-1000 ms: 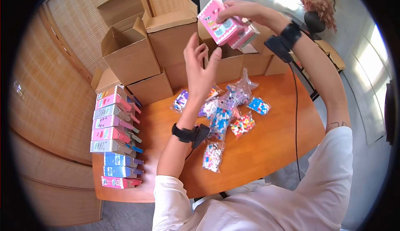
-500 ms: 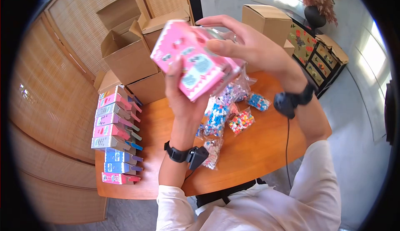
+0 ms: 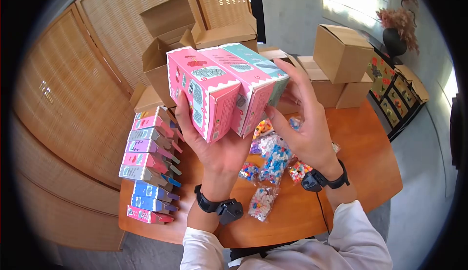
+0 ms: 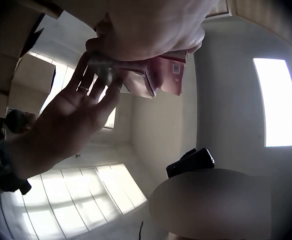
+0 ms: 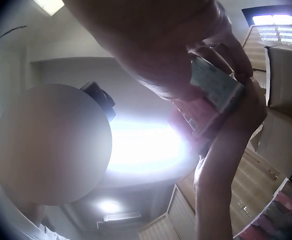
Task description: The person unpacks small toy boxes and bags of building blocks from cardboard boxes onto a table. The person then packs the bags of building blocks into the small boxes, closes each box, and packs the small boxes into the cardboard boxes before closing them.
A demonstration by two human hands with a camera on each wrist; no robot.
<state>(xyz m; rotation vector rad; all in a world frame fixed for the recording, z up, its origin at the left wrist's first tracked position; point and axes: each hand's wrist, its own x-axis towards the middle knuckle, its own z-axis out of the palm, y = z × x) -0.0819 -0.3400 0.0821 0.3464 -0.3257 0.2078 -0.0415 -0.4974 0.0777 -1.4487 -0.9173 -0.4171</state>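
Note:
Three small printed boxes, side by side, are held up over the table in the head view. A deep pink box (image 3: 222,109) is on the left, a lighter pink box (image 3: 256,99) in the middle, and a teal box (image 3: 280,88) on the right. My left hand (image 3: 225,155) grips the group from below, thumb up the deep pink box's side; its other fingers are hidden. At the right end, my right hand (image 3: 308,128) holds the teal box, thumb at its lower end and fingers along its far side. The right wrist view shows the teal box (image 5: 216,85) between both hands.
Several printed boxes with raised flaps (image 3: 146,148) stand in a row along the table's left edge. Clear bags of coloured beads (image 3: 273,163) lie mid-table. Brown cartons (image 3: 343,53) are stacked at the back, one open carton (image 3: 158,67) behind the row. A cable (image 3: 322,211) hangs from my right wrist.
The right hand has brought the boxes down and left from above the back cartons. The left hand, empty earlier, has taken hold of them, and the group has turned.

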